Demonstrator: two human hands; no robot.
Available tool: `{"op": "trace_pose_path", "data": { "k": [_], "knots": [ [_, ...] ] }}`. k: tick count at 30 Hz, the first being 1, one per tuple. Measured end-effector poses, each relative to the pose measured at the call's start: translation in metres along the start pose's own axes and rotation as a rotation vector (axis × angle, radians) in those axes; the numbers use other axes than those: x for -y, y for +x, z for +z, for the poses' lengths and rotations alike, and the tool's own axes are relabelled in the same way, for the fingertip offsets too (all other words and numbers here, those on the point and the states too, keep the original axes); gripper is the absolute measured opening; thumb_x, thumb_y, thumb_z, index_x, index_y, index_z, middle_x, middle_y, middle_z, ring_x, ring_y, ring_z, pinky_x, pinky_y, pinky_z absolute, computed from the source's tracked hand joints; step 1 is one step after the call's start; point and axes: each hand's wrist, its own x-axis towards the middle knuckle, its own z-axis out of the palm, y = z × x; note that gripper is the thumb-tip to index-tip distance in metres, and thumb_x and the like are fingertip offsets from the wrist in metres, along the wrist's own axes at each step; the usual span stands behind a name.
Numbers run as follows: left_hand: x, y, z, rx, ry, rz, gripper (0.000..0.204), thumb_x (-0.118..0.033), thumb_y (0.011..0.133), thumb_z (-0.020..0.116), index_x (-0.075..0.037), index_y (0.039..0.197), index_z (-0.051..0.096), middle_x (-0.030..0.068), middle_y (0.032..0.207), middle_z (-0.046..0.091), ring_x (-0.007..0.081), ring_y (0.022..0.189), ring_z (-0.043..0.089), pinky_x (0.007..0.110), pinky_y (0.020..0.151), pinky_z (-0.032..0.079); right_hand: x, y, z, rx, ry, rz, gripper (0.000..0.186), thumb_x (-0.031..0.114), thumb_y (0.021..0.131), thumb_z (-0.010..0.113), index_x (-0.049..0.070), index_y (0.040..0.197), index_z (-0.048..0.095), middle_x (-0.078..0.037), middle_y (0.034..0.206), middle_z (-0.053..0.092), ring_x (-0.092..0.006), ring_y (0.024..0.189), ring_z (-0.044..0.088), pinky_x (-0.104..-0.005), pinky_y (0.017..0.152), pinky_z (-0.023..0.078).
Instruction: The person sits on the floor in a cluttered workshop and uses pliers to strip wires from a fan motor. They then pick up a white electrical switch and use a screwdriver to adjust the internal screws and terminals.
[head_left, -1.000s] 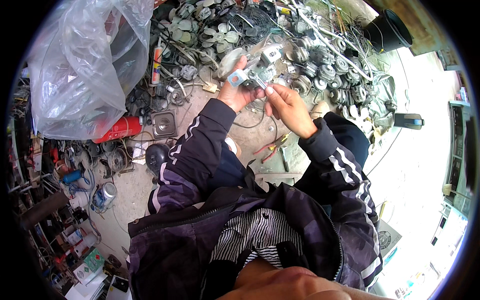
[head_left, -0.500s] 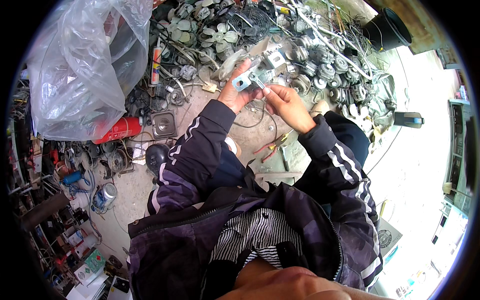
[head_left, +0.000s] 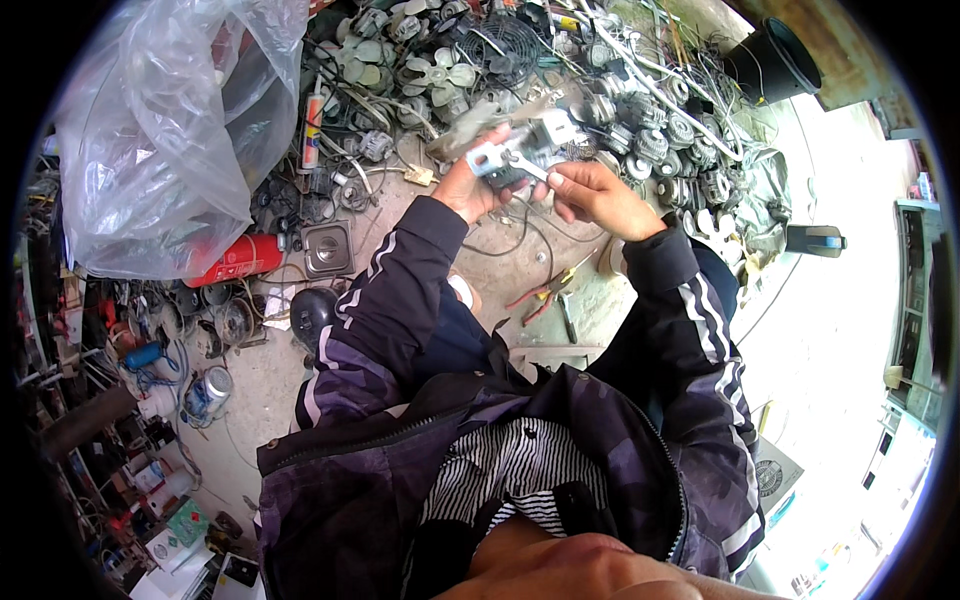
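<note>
My left hand (head_left: 468, 186) is closed round a small fan motor with silver metal brackets (head_left: 548, 130), raised over the floor in front of me. Blurred pale fan blades (head_left: 470, 128) stick out on its far side. Between thumb and fingers my right hand (head_left: 606, 200) grips a small silver spanner (head_left: 528, 165). The spanner's head lies against the motor's near end, beside a bracket plate with a hole; motion blur hides whether it sits on a nut. Below the hands, red-handled pliers (head_left: 545, 292) rest on the floor beside a thin dark tool (head_left: 569, 318).
Heaped motors (head_left: 650, 140), loose fan blades (head_left: 440, 75) and cables cover the far floor. A large clear plastic bag (head_left: 170, 130) and a red cylinder (head_left: 238, 260) are at left, near a square metal pan (head_left: 328, 248). A black bucket (head_left: 775, 60) stands far right.
My right hand has swung right and slightly down with the spanner, whose handle now points more to the right. The motor in my left hand has tilted slightly and is blurred.
</note>
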Motion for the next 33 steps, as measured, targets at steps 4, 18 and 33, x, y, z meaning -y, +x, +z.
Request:
{"op": "trace_pose_path", "data": {
  "k": [4, 18, 33],
  "knots": [
    [-0.003, 0.004, -0.004, -0.047, -0.124, 0.067, 0.043, -0.047, 0.089, 0.058, -0.01, 0.113, 0.058, 0.0064, 0.091, 0.066, 0.0177, 0.072, 0.064, 0.026, 0.05, 0.052, -0.01, 0.006, 0.015, 0.052, 0.174, -0.068, 0.027, 0.027, 0.102, 0.039, 0.006, 0.106, 0.056, -0.001, 0.073, 0.06, -0.0055, 0.059, 0.045, -0.0185, 0.058, 0.037],
    [0.006, 0.005, 0.011, -0.069, -0.047, 0.168, 0.046, -0.052, 0.088, 0.059, -0.01, 0.105, 0.059, 0.0039, 0.078, 0.065, 0.0143, 0.058, 0.062, 0.025, 0.04, 0.046, -0.024, 0.015, 0.052, -0.128, 0.324, -0.02, 0.026, 0.026, 0.102, 0.041, 0.006, 0.109, 0.056, -0.005, 0.083, 0.066, -0.0064, 0.061, 0.052, -0.0201, 0.058, 0.043],
    [0.0, -0.011, 0.024, 0.008, 0.285, 0.1, 0.05, -0.053, 0.088, 0.058, -0.011, 0.116, 0.056, 0.0023, 0.099, 0.065, 0.0125, 0.086, 0.065, 0.025, 0.067, 0.052, 0.01, -0.003, -0.003, -0.096, -0.263, 0.009, 0.026, 0.024, 0.096, 0.054, 0.004, 0.092, 0.07, 0.001, 0.061, 0.059, -0.0054, 0.058, 0.053, -0.0238, 0.057, 0.041]
  ]
}}
